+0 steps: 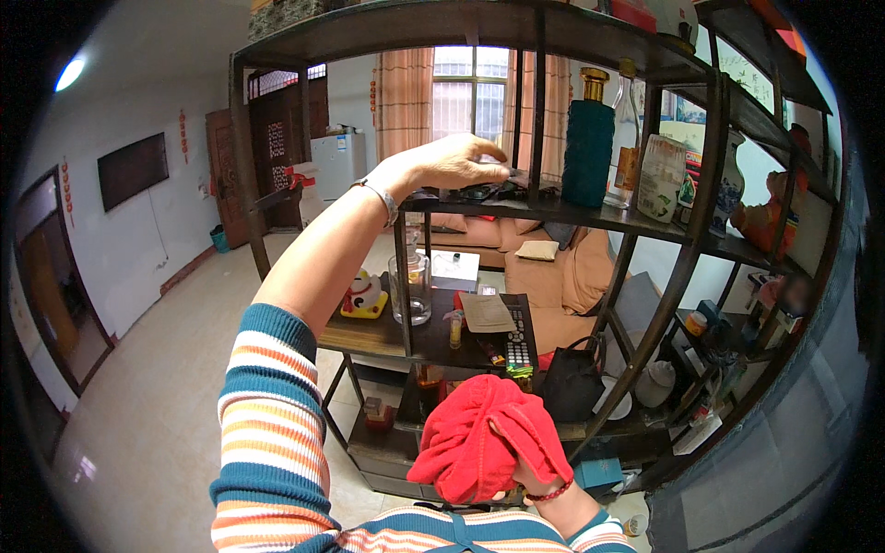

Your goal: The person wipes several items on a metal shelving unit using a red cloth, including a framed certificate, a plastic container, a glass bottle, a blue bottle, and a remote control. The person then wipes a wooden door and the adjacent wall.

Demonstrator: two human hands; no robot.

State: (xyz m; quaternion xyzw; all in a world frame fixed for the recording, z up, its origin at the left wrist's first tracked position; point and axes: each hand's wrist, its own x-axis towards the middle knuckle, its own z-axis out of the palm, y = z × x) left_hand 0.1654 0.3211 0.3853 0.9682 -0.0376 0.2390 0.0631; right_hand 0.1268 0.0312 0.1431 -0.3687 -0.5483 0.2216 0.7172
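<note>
My left hand [456,162], with a band on its wrist, reaches over an upper board [511,206] of a dark wooden display shelf. Its thumb and a finger are apart, with no held thing visible; the other fingers are partly hidden. Small dark items [484,191] lie under and beside it, too unclear to name. To its right stand a teal bottle [588,152] with a gold cap and a clear glass bottle [624,131]. Low in front of my body, my right hand [528,478] grips a bunched red cloth [470,442], which covers most of its fingers.
Below the left arm are a lucky cat figurine [363,294], a glass jar [413,304], a paper sheet [487,313] and a remote control [517,345]. A spray bottle [311,200] stands left. A black bag [574,383] and dark shelf posts [653,321] are at right.
</note>
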